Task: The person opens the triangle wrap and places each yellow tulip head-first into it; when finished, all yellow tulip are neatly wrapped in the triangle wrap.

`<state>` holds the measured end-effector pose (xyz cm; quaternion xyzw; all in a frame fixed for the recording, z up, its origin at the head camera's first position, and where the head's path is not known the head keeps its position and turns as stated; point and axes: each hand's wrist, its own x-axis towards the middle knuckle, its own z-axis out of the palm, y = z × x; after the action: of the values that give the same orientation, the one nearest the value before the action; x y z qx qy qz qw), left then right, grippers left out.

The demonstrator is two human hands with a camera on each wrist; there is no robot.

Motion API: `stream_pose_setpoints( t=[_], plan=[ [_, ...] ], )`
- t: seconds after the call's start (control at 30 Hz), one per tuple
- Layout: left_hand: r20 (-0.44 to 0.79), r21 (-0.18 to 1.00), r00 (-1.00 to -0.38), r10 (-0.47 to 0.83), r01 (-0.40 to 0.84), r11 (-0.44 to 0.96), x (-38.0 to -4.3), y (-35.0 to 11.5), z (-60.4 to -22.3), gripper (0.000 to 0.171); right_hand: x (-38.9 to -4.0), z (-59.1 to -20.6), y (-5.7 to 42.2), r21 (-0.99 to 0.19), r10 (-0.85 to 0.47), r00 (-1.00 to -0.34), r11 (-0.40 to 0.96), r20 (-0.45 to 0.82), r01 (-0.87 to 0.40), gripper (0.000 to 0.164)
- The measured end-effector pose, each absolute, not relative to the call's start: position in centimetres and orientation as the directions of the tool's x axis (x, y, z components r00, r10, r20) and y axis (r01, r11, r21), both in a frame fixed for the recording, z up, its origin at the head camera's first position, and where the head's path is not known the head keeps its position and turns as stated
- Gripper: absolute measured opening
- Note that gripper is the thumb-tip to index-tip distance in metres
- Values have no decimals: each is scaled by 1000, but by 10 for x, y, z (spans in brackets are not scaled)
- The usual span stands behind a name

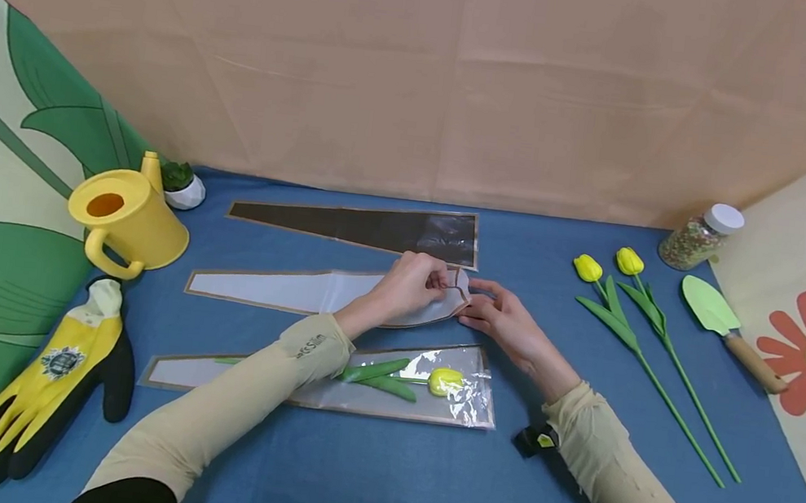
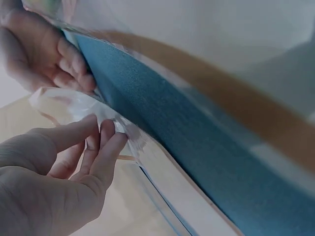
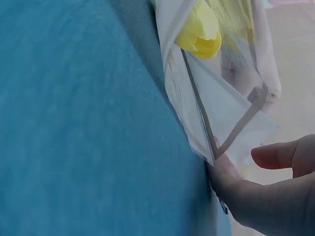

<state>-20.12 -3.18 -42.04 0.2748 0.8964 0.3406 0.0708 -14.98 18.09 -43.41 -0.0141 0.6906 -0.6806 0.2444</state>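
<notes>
A tapered white flower sleeve (image 1: 281, 288) with a brown border lies across the middle, its wide right end lifted and bulging. At that end my left hand (image 1: 410, 285) pinches the clear film between thumb and fingertips; the left wrist view shows this hand (image 2: 74, 167) close up. My right hand (image 1: 513, 325) is at the sleeve's right edge. In the right wrist view its fingers reach behind the sleeve's corner (image 3: 216, 147), while the thumb stands apart from it. Nearer me lies another sleeve (image 1: 176, 371) with a yellow tulip (image 1: 445, 382) inside, partly hidden by my left forearm.
A dark sleeve (image 1: 376, 228) lies behind. At right are two yellow tulips (image 1: 588, 268), a trowel (image 1: 710, 304) and a white-lidded jar (image 1: 692, 241). At left stand a yellow watering can (image 1: 154, 229) and a potted plant (image 1: 186, 189), with a yellow-black glove (image 1: 62, 371) nearer.
</notes>
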Motion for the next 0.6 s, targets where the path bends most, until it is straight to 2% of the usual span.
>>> stream_pose_setpoints(
  t=[0.13, 0.3, 0.6],
  plan=[
    [69, 670, -841, 537, 438, 600, -201, -33, -422, 7, -147, -429, 189, -950, -332, -893, 179, -304, 257, 52],
    [73, 682, -847, 526, 427, 593, -201, -35, -424, 8, -139, -416, 209, -921, -303, -927, 377, -222, 98, 50],
    [71, 703, -857, 511, 406, 584, -201, -37, -422, 11, -117, -395, 262, -737, -221, -971, 670, -90, -84, 46]
  ],
)
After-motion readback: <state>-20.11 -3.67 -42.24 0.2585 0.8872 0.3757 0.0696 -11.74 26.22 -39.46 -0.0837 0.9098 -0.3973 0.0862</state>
